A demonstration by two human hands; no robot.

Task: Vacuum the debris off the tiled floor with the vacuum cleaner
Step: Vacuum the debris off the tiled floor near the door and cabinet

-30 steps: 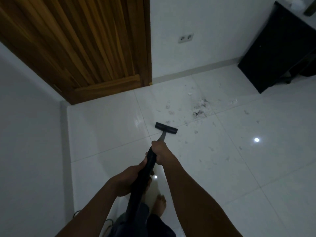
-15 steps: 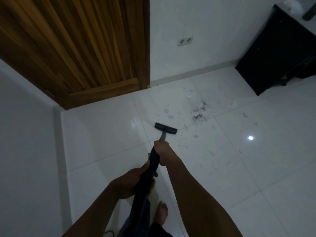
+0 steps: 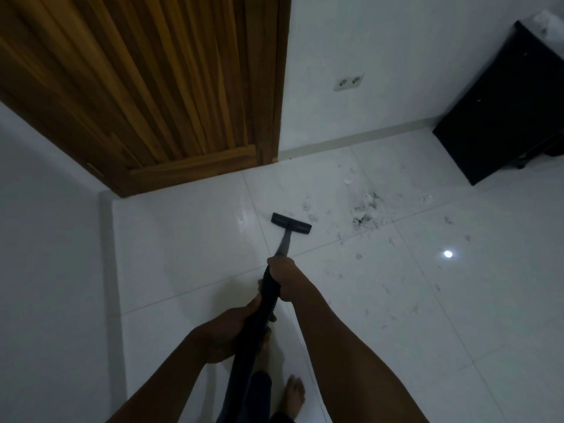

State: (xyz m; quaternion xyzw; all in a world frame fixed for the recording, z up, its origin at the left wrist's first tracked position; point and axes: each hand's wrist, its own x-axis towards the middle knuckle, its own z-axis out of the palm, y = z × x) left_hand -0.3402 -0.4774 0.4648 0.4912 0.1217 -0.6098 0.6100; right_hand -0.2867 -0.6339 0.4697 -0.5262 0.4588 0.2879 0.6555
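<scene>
I hold a black vacuum cleaner wand [image 3: 262, 312] with both hands. My right hand [image 3: 285, 277] grips it higher up, near the thin metal tube. My left hand [image 3: 230, 334] grips the thicker black part lower down. The flat black nozzle [image 3: 291, 224] rests on the white tiled floor [image 3: 183, 248]. A dark pile of debris [image 3: 364, 210] lies to the right of the nozzle, apart from it. Small scattered bits [image 3: 358, 256] spread over the tiles further right and nearer to me.
A wooden door [image 3: 152, 87] stands at the back left, beside a white wall with a socket [image 3: 348, 83]. A black cabinet [image 3: 503, 117] stands at the back right. A white wall [image 3: 45, 270] closes the left side. My bare foot [image 3: 294, 395] is on the floor below my hands.
The nozzle has slid slightly forward and left, away from me. Both hands keep their grip on the wand. The view has tilted a little.
</scene>
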